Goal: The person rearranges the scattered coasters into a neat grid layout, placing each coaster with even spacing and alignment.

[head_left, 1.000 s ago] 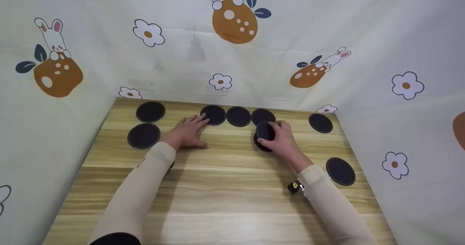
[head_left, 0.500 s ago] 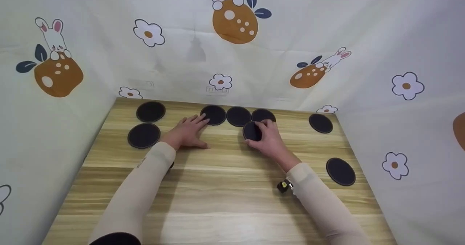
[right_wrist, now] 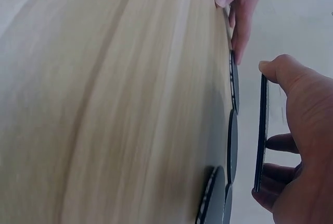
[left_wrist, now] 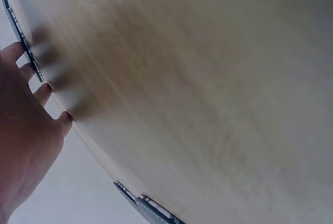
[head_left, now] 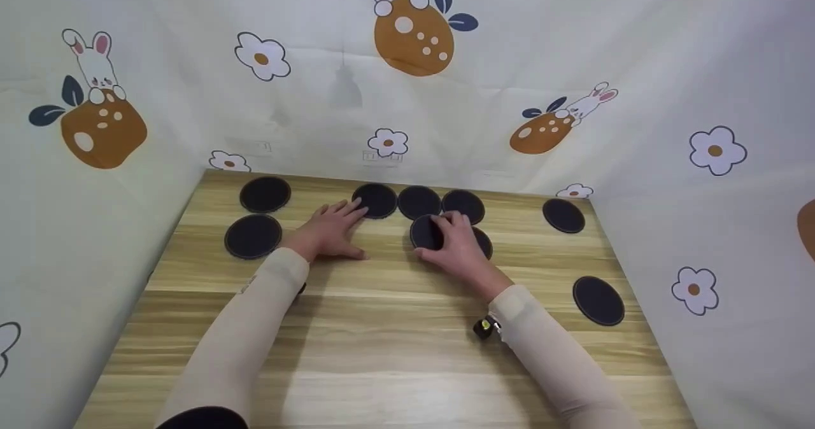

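Note:
Between the thumb and fingers of my right hand is a round black coaster, gripped by its edges. The right wrist view shows this held coaster edge-on, raised off the table. Another coaster lies on the table, partly hidden behind the right hand. Along the back edge, three coasters form a row: a left one, a middle one and a right one. My left hand rests on the table with spread fingers, some fingertips on the left coaster of that row.
Two more coasters lie at left, a rear one and a front one. At right lie a rear coaster and a nearer one. A printed cloth hangs around the wooden table at the back and sides.
My right hand has carried its coaster leftward, away from above the coaster that lies beneath the row's right end. That lower coaster now shows right of the hand. The left hand stays put.

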`<state>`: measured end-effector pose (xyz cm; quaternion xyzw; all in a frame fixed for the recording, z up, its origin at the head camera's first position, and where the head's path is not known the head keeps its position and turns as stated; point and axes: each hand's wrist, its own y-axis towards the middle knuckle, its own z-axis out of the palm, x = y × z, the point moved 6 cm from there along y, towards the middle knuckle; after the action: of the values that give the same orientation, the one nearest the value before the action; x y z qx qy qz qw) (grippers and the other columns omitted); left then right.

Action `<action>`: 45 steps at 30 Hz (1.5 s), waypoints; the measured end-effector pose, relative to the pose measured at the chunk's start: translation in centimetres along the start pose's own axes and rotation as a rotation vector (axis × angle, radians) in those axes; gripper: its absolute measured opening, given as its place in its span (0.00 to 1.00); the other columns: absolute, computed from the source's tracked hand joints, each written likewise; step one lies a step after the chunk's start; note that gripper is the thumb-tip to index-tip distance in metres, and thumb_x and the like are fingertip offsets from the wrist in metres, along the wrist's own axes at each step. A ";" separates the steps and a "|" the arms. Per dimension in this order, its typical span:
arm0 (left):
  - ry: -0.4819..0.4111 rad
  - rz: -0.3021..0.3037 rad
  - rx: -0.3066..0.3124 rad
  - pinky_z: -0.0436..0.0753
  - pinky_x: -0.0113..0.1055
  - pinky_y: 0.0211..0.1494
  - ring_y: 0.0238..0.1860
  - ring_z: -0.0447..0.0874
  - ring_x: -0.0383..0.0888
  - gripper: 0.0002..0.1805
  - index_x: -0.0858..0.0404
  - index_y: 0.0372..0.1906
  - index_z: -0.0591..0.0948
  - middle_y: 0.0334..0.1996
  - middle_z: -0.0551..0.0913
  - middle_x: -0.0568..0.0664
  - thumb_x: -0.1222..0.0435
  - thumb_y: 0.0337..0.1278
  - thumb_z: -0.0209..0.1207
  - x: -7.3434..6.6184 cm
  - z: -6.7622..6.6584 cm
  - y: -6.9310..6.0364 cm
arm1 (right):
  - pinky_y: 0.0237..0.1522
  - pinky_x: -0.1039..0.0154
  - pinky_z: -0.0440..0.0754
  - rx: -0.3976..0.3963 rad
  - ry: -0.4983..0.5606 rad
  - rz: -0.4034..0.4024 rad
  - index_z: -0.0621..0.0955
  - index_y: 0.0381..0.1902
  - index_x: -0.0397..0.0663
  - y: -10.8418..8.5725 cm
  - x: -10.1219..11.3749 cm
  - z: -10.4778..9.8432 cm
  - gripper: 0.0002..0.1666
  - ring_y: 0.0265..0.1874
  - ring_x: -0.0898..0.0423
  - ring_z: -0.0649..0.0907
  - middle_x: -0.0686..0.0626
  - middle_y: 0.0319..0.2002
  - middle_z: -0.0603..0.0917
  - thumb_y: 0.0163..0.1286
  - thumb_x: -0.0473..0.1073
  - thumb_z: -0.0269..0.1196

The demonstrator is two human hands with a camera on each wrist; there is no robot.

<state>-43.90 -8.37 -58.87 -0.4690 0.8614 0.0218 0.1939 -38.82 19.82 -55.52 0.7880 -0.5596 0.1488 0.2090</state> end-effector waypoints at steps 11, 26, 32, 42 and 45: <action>0.015 -0.005 -0.004 0.47 0.71 0.86 0.89 0.45 0.64 0.64 0.56 0.91 0.57 0.91 0.47 0.55 0.31 0.58 0.72 0.1 0.0 0.0 | 0.72 0.49 0.77 0.019 -0.025 -0.004 0.78 0.77 0.41 0.5 0.8 1.2 0.53 0.70 0.43 0.71 0.39 0.73 0.73 0.64 0.65 0.81; 0.026 -0.011 -0.006 0.47 0.70 0.86 0.89 0.46 0.64 0.65 0.56 0.91 0.58 0.91 0.47 0.55 0.31 0.57 0.72 0.1 0.0 0.1 | 0.73 0.48 0.77 0.038 -0.075 -0.012 0.77 0.79 0.42 1.0 1.5 1.6 0.54 0.71 0.42 0.71 0.38 0.74 0.72 0.66 0.67 0.79; 0.031 -0.020 0.011 0.46 0.69 0.87 0.89 0.44 0.64 0.64 0.56 0.91 0.56 0.92 0.46 0.54 0.33 0.60 0.72 0.0 0.0 0.1 | 0.73 0.46 0.76 0.027 -0.097 -0.030 0.78 0.77 0.40 1.1 1.7 1.6 0.53 0.71 0.40 0.72 0.37 0.74 0.73 0.65 0.67 0.79; 0.043 -0.019 0.010 0.46 0.69 0.87 0.89 0.44 0.63 0.64 0.55 0.91 0.55 0.92 0.45 0.54 0.32 0.59 0.72 0.1 0.1 0.2 | 0.73 0.46 0.76 0.037 -0.104 -0.016 0.78 0.77 0.40 1.4 1.3 2.4 0.54 0.71 0.40 0.72 0.37 0.73 0.74 0.65 0.67 0.79; 0.037 -0.019 0.006 0.46 0.69 0.87 0.89 0.44 0.64 0.64 0.56 0.91 0.56 0.92 0.46 0.54 0.32 0.59 0.72 0.1 0.1 0.1 | 0.74 0.46 0.76 0.047 -0.109 -0.006 0.78 0.77 0.40 1.5 1.1 2.9 0.54 0.71 0.39 0.72 0.37 0.73 0.74 0.65 0.67 0.78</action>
<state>-44.00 -8.32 -58.99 -0.4768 0.8604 0.0087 0.1797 -39.91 17.07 -57.25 0.8012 -0.5644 0.1181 0.1601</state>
